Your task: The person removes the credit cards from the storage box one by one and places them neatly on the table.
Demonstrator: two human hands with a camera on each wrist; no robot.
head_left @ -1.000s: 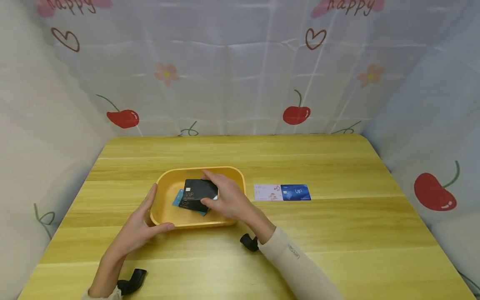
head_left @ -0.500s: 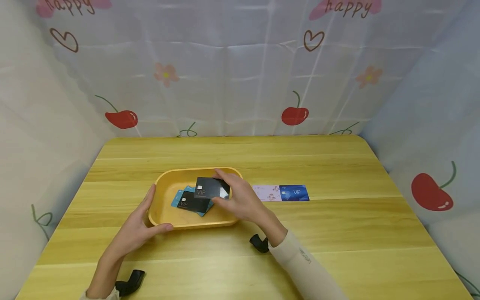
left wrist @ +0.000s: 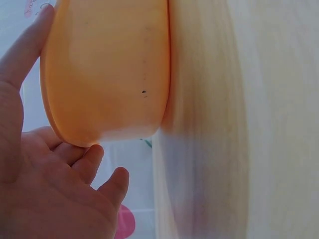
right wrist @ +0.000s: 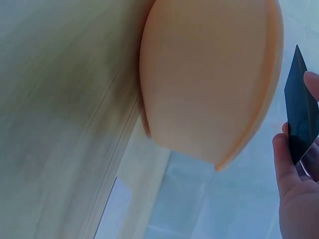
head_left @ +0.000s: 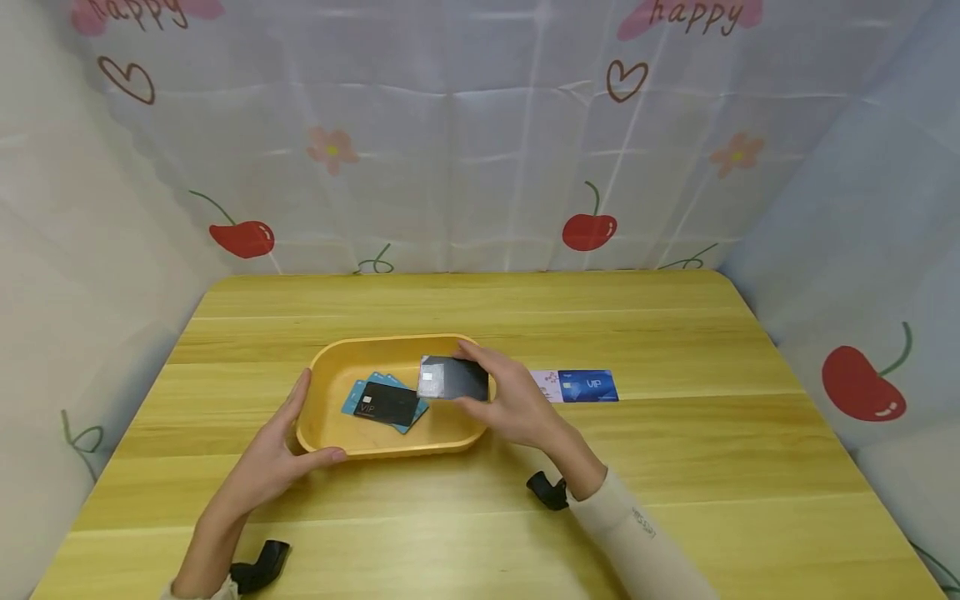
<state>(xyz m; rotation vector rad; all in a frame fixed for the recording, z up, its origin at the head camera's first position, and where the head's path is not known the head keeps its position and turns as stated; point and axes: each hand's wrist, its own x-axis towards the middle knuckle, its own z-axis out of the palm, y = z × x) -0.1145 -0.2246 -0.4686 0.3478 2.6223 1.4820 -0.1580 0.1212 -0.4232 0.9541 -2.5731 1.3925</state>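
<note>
right hand with glossy card, apparently black

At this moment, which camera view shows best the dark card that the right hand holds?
The head view: it shows the face of the dark card with its chip, though the right hand partly covers one end. The right wrist view shows it slanted, near the picture's edge. The left wrist view does not show it.
</note>
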